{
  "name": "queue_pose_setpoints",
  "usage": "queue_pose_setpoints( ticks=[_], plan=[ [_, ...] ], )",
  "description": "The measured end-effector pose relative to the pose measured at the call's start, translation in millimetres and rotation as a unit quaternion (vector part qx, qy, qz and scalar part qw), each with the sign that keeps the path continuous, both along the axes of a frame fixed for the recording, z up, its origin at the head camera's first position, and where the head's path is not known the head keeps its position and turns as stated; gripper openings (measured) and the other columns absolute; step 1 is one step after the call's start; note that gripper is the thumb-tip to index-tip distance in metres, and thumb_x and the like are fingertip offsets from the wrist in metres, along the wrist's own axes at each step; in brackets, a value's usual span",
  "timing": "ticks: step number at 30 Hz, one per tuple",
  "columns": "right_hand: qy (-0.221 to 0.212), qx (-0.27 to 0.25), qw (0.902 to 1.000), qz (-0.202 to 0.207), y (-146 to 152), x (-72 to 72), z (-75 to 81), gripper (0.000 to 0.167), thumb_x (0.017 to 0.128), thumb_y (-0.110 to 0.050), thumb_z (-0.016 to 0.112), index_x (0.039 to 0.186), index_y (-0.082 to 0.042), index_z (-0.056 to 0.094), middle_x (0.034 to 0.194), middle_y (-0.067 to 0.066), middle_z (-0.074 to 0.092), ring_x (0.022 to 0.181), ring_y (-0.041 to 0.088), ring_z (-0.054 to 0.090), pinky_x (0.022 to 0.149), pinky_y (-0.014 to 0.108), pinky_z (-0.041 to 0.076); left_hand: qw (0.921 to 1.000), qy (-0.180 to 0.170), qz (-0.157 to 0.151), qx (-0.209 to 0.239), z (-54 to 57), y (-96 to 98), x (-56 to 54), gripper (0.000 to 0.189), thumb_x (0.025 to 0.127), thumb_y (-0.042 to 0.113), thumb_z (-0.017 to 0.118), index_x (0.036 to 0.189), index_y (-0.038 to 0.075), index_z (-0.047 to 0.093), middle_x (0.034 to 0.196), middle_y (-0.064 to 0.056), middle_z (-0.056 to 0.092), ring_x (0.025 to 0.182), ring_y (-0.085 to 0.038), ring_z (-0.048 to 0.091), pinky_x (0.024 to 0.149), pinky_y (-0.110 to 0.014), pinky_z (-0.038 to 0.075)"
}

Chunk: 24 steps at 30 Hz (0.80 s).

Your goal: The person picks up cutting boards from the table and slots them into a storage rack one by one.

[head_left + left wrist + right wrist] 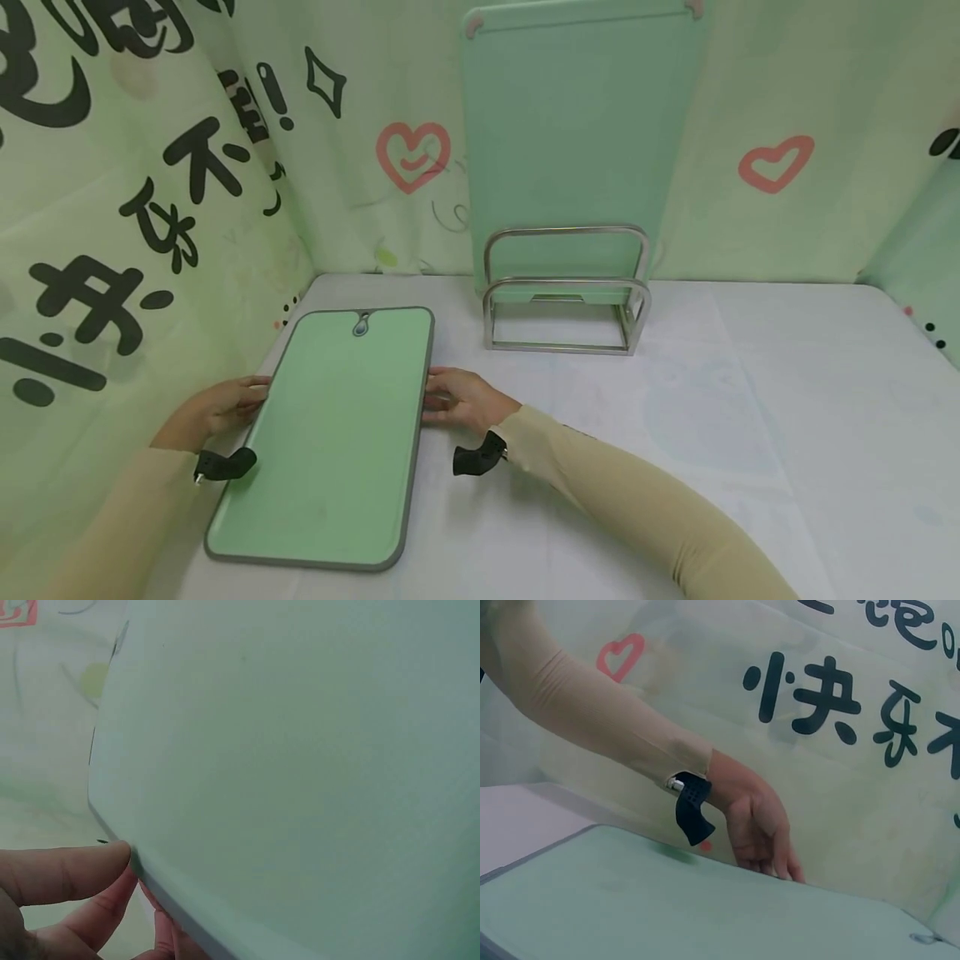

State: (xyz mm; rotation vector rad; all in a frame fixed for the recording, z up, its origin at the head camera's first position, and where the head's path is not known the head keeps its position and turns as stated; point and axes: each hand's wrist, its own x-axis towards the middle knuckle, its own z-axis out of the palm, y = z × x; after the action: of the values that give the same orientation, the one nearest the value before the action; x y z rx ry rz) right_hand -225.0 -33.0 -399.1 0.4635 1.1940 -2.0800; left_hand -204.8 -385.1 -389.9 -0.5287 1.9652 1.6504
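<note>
A light green cutting board point(330, 433) with a grey rim and a hanging hole at its far end lies face up over the left part of the table. My left hand point(217, 408) holds its left edge; the left wrist view shows thumb and fingers point(64, 876) pinching the rim. On the opposite side, my right hand point(468, 400) grips the right edge, its fingertips partly hidden by the board. The right wrist view looks across the board point(630, 900) to the left hand point(757, 825). Whether the board touches the table cannot be told.
A metal rack point(566, 346) stands at the table's back, with a second green board point(573, 125) upright in it. Printed cloth walls point(360, 225) enclose the back and sides. The white tablecloth point(720, 433) extends to the right.
</note>
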Motion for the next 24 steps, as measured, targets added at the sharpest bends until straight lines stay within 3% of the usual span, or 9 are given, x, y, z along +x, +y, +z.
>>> queue_pose_setpoints(
  ticks=[2,6,13,16,20,24],
  plan=[
    [-0.002,0.003,1.0,-0.005,0,-0.2,-0.5,0.047,0.09,0.01,0.047,0.135,-0.002,0.043,0.114,0.011,0.054,0.097,0.022,0.05,0.102,0.046,0.04,1.0,0.002,-0.001,-0.006,-1.0,0.2,0.4,0.016,0.094,0.005,0.052,0.103,0.017,0.058,0.085,0.01,0.054,0.079,-0.008,0.048,0.071,-0.02,0.045],
    [-0.005,0.003,0.9999,-0.012,0,-0.3,-1.6,0.047,0.089,0.011,0.047,0.135,-0.001,0.044,0.114,0.012,0.054,0.098,0.023,0.051,0.103,0.047,0.04,0.9995,0.01,-0.015,-0.026,-2.9,0.4,0.8,0.026,0.094,0.007,0.052,0.12,0.01,0.049,0.086,0.009,0.054,0.08,-0.008,0.048,0.071,-0.021,0.044],
    [0.01,0.019,0.9997,-0.014,-2,1.3,-3.2,0.041,0.087,0.013,0.05,0.127,0.004,0.051,0.102,0.011,0.058,0.09,0.021,0.054,0.087,0.04,0.045,0.9979,0.017,-0.038,-0.05,-6.9,-2.3,1.1,0.033,0.096,0.011,0.05,0.128,0.007,0.043,0.085,0.009,0.054,0.079,-0.008,0.05,0.071,-0.022,0.045],
    [0.016,0.031,0.9993,-0.011,-3,2.4,-3.3,0.044,0.087,0.013,0.051,0.129,0.001,0.05,0.103,0.011,0.058,0.088,0.021,0.054,0.084,0.038,0.045,0.997,0.02,-0.042,-0.061,-8.5,-3.4,2.0,0.042,0.097,0.012,0.049,0.135,0.002,0.035,0.085,0.009,0.053,0.079,-0.008,0.05,0.071,-0.021,0.045],
    [0.013,0.037,0.9992,0.001,-1,3.8,-3.3,0.049,0.087,0.011,0.052,0.133,-0.004,0.048,0.104,0.009,0.058,0.09,0.02,0.054,0.086,0.039,0.045,0.9966,0.028,-0.046,-0.063,-9.6,-5.1,3.3,0.045,0.097,0.015,0.05,0.138,0.003,0.032,0.086,0.01,0.052,0.08,-0.007,0.05,0.071,-0.021,0.044],
    [0.013,0.04,0.9987,0.027,2,4.0,-3.8,0.052,0.088,0.008,0.053,0.136,-0.011,0.048,0.101,0.006,0.058,0.091,0.02,0.054,0.084,0.038,0.046,0.9942,0.041,-0.07,-0.07,-10.5,-8.7,4.9,0.057,0.098,0.022,0.051,0.143,0.004,0.022,0.096,0.008,0.05,0.086,-0.007,0.051,0.075,-0.022,0.043]
  ],
)
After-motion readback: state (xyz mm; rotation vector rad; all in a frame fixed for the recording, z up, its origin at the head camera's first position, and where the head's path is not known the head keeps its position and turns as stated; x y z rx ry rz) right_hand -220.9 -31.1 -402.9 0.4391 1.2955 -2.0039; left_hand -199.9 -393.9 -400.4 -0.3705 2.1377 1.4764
